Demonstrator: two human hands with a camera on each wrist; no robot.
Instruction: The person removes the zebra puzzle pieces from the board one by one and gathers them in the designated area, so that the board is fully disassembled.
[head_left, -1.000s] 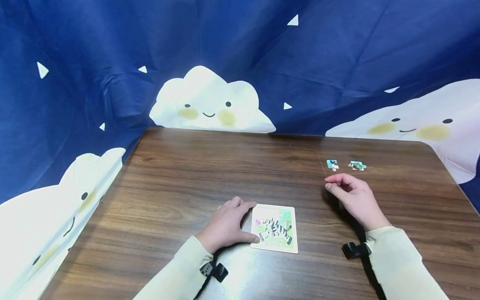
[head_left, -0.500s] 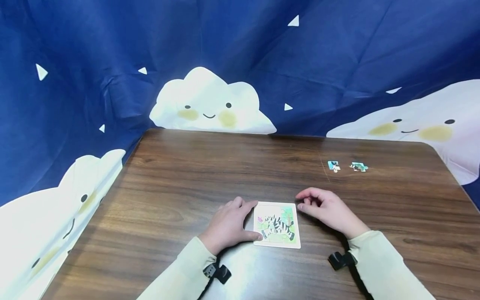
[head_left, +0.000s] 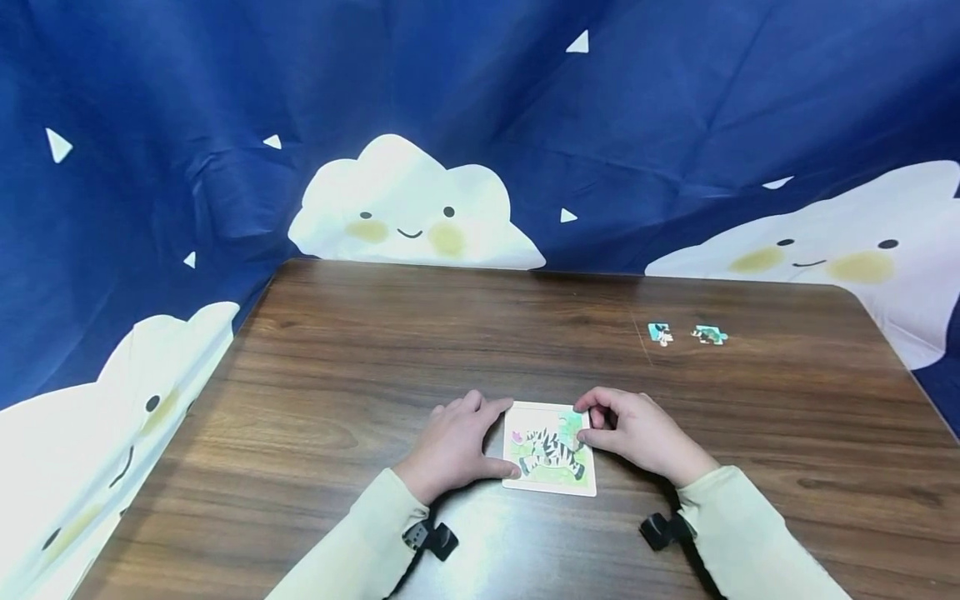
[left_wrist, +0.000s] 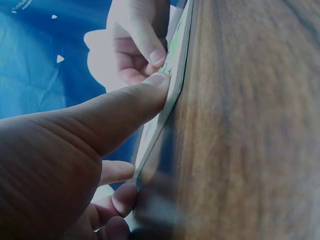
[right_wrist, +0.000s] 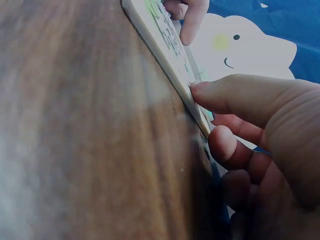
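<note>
A square puzzle board [head_left: 550, 490] with a zebra picture and a pale rim lies on the table. My left hand [head_left: 453, 446] rests at its left side, thumb on the lower left corner and index finger at the upper left corner, both fairly straight. At the upper right part of the board is my right hand [head_left: 637, 437], thumb and curled index finger pinching a green puzzle piece [head_left: 568, 427]. In the right wrist view the thumb [right_wrist: 225, 95] lies over the board's edge [right_wrist: 165, 65]; most of the piece is hidden behind it.
Two loose puzzle pieces, a blue-and-white one [head_left: 660, 333] and a teal one [head_left: 708, 335], lie near the back right of the wooden table [head_left: 420, 333]. A blue curtain [head_left: 615, 108] with clouds hangs behind the table.
My right hand has come left and toward me, from near the loose pieces to the board's upper right. The left hand stays at the board's left side.
</note>
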